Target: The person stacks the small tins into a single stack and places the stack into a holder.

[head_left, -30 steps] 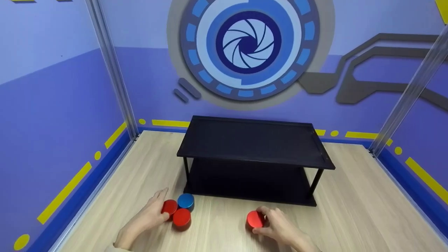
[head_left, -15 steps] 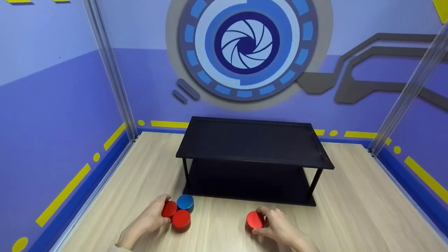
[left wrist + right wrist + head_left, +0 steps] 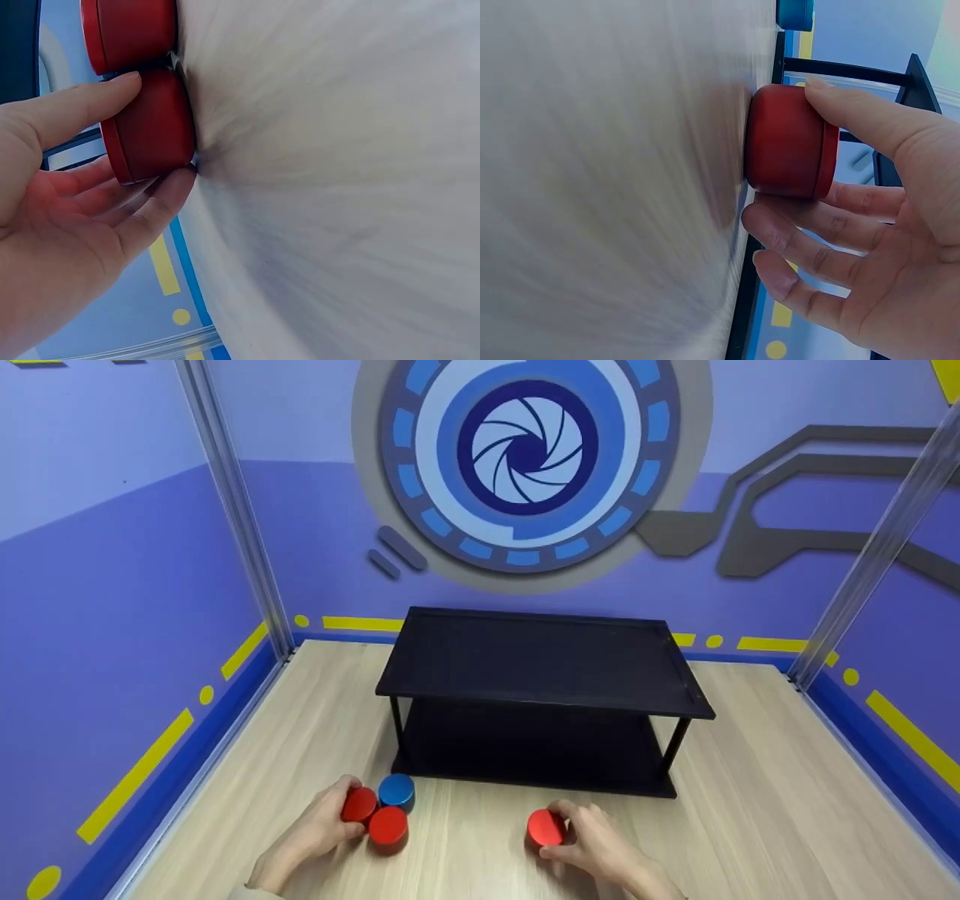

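Observation:
On the left of the head view, three round lidded tins stand together on the table. My left hand holds the left red tin between thumb and fingers. Against it stands the front red tin, and the blue tin is just behind. In the left wrist view, the thumb lies on one side of the held red tin and fingers curl along the other. To the right, my right hand grips another red tin, its base at the tabletop in the right wrist view.
A black two-level rack stands behind the tins, its lower shelf near the table. Wood-grain tabletop lies between the hands. Patterned blue-purple panels with metal corner posts enclose the back and sides.
My left hand's fingers, straighter a second ago, have curled around the left red tin, which has shifted slightly toward me. The right hand and its tin have stayed put.

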A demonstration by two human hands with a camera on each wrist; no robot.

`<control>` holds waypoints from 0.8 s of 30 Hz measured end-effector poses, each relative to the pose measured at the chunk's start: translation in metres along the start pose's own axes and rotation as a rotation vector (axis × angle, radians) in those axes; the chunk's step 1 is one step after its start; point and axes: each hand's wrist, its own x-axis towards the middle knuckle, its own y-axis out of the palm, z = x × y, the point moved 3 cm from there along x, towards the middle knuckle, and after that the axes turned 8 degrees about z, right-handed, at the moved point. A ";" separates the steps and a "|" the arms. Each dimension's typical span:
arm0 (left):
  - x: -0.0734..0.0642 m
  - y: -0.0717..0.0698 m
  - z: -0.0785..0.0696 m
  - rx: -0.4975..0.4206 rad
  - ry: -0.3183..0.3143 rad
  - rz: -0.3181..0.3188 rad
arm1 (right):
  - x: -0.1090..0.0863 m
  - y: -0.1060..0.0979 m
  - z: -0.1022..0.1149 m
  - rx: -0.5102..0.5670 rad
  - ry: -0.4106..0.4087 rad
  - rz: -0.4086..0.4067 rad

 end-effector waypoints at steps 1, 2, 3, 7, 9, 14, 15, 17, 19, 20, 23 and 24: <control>0.000 -0.001 0.000 -0.001 -0.006 -0.001 | 0.000 0.000 0.000 0.000 0.000 -0.001; -0.001 -0.002 0.000 -0.001 -0.008 -0.003 | 0.000 0.000 0.000 -0.002 0.001 -0.003; -0.001 -0.003 0.000 -0.002 -0.012 -0.004 | 0.000 0.001 -0.001 0.000 0.002 -0.003; -0.002 -0.009 -0.003 0.001 -0.002 -0.024 | 0.000 0.001 -0.001 0.011 -0.003 -0.005; -0.003 -0.012 -0.005 0.006 0.004 -0.037 | 0.000 0.001 -0.002 0.014 -0.007 -0.005; -0.003 -0.017 -0.011 0.014 0.017 -0.061 | 0.001 0.001 -0.002 0.007 -0.011 -0.003; -0.002 -0.018 -0.012 0.015 0.019 -0.064 | 0.001 0.001 -0.002 0.009 -0.010 -0.002; -0.002 -0.020 -0.015 0.012 0.022 -0.067 | 0.001 0.001 -0.002 0.013 -0.011 0.001; -0.001 -0.022 -0.019 0.000 0.026 -0.072 | 0.002 0.001 -0.001 0.016 -0.014 0.002; -0.001 -0.023 -0.020 -0.005 0.031 -0.076 | 0.002 0.001 -0.001 0.016 -0.017 -0.001; 0.001 -0.024 -0.026 -0.019 0.047 -0.087 | 0.002 0.000 -0.001 0.008 -0.024 -0.007; 0.001 -0.024 -0.027 -0.023 0.054 -0.091 | 0.002 0.000 0.000 0.008 -0.027 -0.009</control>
